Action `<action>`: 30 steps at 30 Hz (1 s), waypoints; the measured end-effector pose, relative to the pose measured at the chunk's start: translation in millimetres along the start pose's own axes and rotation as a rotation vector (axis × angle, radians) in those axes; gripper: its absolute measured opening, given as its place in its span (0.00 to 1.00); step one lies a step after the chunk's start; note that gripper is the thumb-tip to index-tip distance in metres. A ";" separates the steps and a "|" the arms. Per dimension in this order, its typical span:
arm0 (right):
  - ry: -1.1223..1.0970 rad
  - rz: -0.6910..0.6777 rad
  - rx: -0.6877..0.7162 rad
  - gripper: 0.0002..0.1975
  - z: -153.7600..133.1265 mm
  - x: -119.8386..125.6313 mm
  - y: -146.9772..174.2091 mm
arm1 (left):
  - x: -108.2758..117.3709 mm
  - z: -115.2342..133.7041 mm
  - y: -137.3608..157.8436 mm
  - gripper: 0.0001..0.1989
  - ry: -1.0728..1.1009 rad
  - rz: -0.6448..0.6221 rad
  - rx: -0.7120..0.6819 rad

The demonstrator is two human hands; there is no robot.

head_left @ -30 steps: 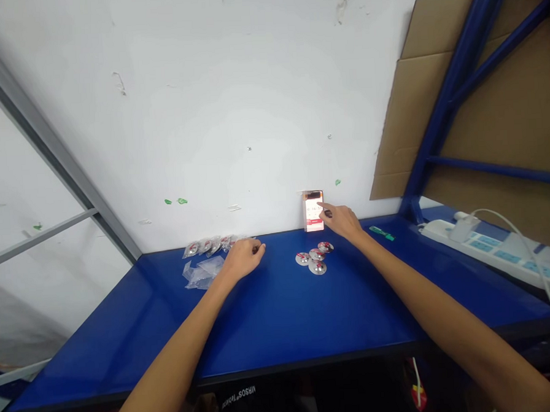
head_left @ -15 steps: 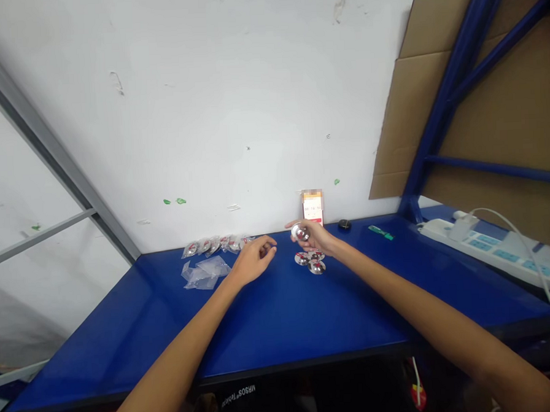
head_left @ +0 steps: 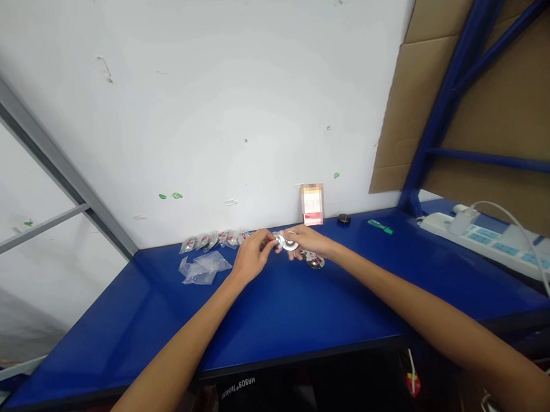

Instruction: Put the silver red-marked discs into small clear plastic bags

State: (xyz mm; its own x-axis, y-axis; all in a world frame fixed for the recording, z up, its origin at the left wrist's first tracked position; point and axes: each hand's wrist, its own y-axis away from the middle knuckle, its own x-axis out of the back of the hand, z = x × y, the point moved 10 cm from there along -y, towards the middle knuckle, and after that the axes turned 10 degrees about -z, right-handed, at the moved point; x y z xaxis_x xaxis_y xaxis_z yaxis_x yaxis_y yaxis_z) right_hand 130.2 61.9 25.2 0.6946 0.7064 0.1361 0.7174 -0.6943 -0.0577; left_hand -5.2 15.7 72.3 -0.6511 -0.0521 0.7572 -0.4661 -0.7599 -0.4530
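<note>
My right hand [head_left: 311,241] is closed around a shiny round metal disc [head_left: 290,241] with a pale rim, held above the blue table. My left hand [head_left: 253,253] meets it from the left, its thumb and fingers pinched at a shiny piece beside the disc. I cannot tell whether that piece is separate. More shiny discs with red marks [head_left: 315,263] lie beneath my right hand, partly hidden by it. To the left, a row of similar discs in clear bags [head_left: 205,241] lies along the wall. Flat clear plastic bags [head_left: 204,268] lie in front of them.
A phone [head_left: 312,205] with a blurred screen leans on the wall behind my right hand. Right of it are a small black round object [head_left: 344,219] and a green item [head_left: 380,227]. A white power strip [head_left: 493,247] with a cable sits on the blue table's [head_left: 303,315] right side.
My right hand has moved left and slightly down with the disc, turning it. My left hand has closed its fingers at the disc's left side. The view has shifted slightly.
</note>
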 end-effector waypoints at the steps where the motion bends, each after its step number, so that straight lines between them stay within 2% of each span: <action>1: 0.018 0.077 -0.004 0.17 0.5 15.0 1.6 | -1.5 -4.0 -0.3 0.08 0.008 -0.011 0.025; 4: 0.034 0.300 -0.019 0.12 3.2 62.4 10.6 | -18.4 -15.5 -0.2 0.07 0.012 -0.139 0.084; 6: 0.052 0.323 -0.066 0.13 8.4 82.1 14.2 | -33.7 -20.2 1.4 0.07 0.012 -0.235 0.099; 8: 0.171 0.299 -0.128 0.15 11.3 94.0 17.2 | -46.0 -21.1 3.1 0.08 0.022 -0.289 0.102; 11: 0.577 0.223 -0.145 0.15 1.4 95.9 20.1 | -58.7 -14.6 3.7 0.09 0.056 -0.322 0.097; 13: 0.846 0.143 -0.100 0.16 -8.2 85.3 20.7 | -62.6 -5.9 3.3 0.09 0.113 -0.332 0.089; 15: 0.987 0.056 -0.073 0.19 -10.9 73.4 21.3 | -62.8 4.7 2.7 0.10 0.195 -0.350 0.068; 18: 0.978 -0.022 -0.087 0.20 -7.6 65.8 22.7 | -49.6 14.5 0.4 0.13 0.256 -0.323 0.035; 21: 0.867 0.000 -0.077 0.18 -8.5 70.0 25.1 | -23.8 7.5 -2.8 0.12 0.195 -0.205 0.041; 26: 0.735 0.028 -0.040 0.14 -11.6 77.0 28.4 | 15.3 -21.9 -5.4 0.09 -0.149 -0.077 0.105; 30: 0.701 0.027 -0.040 0.11 -8.9 79.4 28.2 | 50.8 -57.3 -2.7 0.10 -0.368 0.009 0.242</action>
State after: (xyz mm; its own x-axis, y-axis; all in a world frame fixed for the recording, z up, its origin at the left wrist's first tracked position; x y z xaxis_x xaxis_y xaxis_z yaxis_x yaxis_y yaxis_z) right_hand 205.1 97.1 43.2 0.5039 0.4432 0.7414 0.6887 -0.7242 -0.0351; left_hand -71.3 52.3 85.0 -0.3770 -0.2534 0.8909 -0.2790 -0.8861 -0.3701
